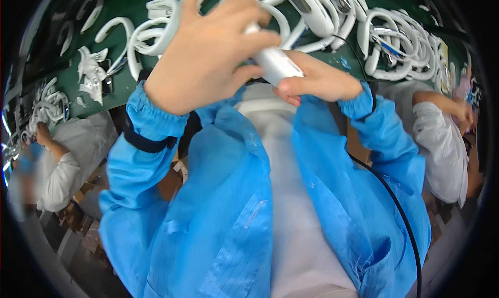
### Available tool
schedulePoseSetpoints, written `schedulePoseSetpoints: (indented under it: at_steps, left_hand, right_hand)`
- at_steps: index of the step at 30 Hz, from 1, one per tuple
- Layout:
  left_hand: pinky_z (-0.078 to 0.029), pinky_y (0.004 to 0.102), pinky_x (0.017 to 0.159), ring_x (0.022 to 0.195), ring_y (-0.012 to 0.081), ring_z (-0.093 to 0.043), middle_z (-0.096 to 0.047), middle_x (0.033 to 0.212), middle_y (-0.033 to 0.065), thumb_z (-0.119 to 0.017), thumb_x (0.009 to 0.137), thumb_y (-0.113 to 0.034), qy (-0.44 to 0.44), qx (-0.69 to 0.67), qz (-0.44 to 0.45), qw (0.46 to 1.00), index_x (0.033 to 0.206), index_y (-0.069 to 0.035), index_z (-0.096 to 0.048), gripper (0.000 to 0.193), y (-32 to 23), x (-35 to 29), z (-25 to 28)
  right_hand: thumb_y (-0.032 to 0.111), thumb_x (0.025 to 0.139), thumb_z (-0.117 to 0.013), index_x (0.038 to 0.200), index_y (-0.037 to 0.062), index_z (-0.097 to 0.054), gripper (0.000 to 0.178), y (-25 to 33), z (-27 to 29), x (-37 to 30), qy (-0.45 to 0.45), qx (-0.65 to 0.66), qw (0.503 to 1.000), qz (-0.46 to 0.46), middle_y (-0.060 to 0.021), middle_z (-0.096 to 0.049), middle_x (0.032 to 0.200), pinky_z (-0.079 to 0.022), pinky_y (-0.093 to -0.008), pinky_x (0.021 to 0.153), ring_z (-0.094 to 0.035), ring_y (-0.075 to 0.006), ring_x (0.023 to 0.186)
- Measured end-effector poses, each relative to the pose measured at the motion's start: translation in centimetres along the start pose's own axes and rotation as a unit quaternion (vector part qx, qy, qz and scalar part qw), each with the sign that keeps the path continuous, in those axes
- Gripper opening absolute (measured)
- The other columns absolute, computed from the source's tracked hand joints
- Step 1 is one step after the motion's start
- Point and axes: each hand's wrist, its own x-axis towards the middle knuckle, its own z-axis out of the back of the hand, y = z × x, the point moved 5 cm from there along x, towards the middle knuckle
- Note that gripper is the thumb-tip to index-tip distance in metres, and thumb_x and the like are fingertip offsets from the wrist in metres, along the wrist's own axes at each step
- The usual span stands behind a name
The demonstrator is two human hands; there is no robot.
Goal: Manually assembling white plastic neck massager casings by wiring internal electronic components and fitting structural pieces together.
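L hand (205, 56): upper ctr of frame, fingers curled over white part (279, 65), thumb at its side
R hand (328, 80): just R of that, thumb + fingers pinching part's lower end
White part: upper ctr, tilted, btwn both hands
White curved pcs (363, 35): heaped upper R, on green tbl (122, 85)

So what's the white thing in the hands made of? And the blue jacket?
The white piece looks like hard plastic, smooth and slightly shiny: it has clean edges and bright patches, though paint could hide something else. The blue jacket seems to be thin cloth, perhaps synthetic, with a soft sheen: it wrinkles and bunches.
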Motion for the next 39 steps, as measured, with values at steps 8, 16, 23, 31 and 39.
schedulePoseSetpoints:
  at_steps: [8, 16, 23, 31, 39]
  left_hand:
    - [-0.050, 0.0391, 0.069, 0.068, 0.0303, -0.061, -0.059, 0.069, 0.0162, -0.023, 0.089, -0.047, -0.329, -0.699, 0.394, 0.497, 0.100, 0.003, -0.053, 0.059, 1.2, -1.8, -6.3]
    - [-0.049, 0.0339, 0.063, 0.066, 0.0254, -0.060, -0.060, 0.069, 0.0115, -0.022, 0.092, -0.049, -0.316, -0.684, 0.404, 0.519, 0.062, -0.006, -0.053, 0.061, 1.9, -0.9, -7.5]
    - [-0.047, 0.0266, 0.071, 0.081, 0.0156, -0.058, -0.059, 0.089, 0.0078, -0.030, 0.093, -0.044, -0.321, -0.748, 0.381, 0.439, 0.103, -0.003, -0.053, 0.049, 0.3, 0.0, -8.1]
    - [-0.037, 0.0311, 0.091, 0.105, 0.0238, -0.047, -0.045, 0.118, 0.0168, -0.027, 0.090, -0.053, -0.437, -0.538, 0.310, 0.651, 0.129, 0.000, -0.029, 0.066, -0.3, -0.6, -5.5]
    - [-0.041, 0.0282, 0.080, 0.090, 0.0189, -0.051, -0.052, 0.103, 0.0113, -0.023, 0.092, -0.051, -0.382, -0.460, 0.307, 0.740, 0.121, -0.001, -0.039, 0.060, -1.4, 0.3, -2.6]
  right_hand:
    - [0.051, 0.094, -0.021, 0.100, 0.0035, -0.048, 0.055, 0.4, -3.3, 3.0, -0.241, 0.096, 0.963, 0.073, -0.0042, -0.051, 0.067, -0.040, -0.0233, 0.052, -0.049, -0.0113, 0.055]
    - [0.023, 0.091, -0.041, 0.107, -0.0011, -0.048, 0.030, 2.3, 2.1, 0.9, -0.469, -0.149, 0.841, 0.225, -0.0065, -0.053, 0.071, -0.043, -0.0257, 0.059, -0.053, -0.0132, 0.070]
    - [0.039, 0.090, -0.041, 0.107, -0.0019, -0.048, 0.045, 0.0, 0.6, 4.9, -0.404, 0.173, 0.854, 0.280, -0.0090, -0.055, 0.094, -0.043, -0.0295, 0.074, -0.051, -0.0130, 0.082]
    - [0.044, 0.081, -0.052, 0.117, 0.0000, -0.045, 0.057, 3.4, -0.9, 4.5, -0.240, 0.248, 0.903, 0.255, -0.0100, -0.053, 0.100, -0.043, -0.0252, 0.074, -0.053, -0.0135, 0.086]
    - [0.058, 0.073, -0.048, 0.122, 0.0006, -0.042, 0.076, 3.4, -2.0, 4.3, -0.156, 0.132, 0.950, 0.234, -0.0171, -0.047, 0.120, -0.037, -0.0388, 0.095, -0.046, -0.0275, 0.111]
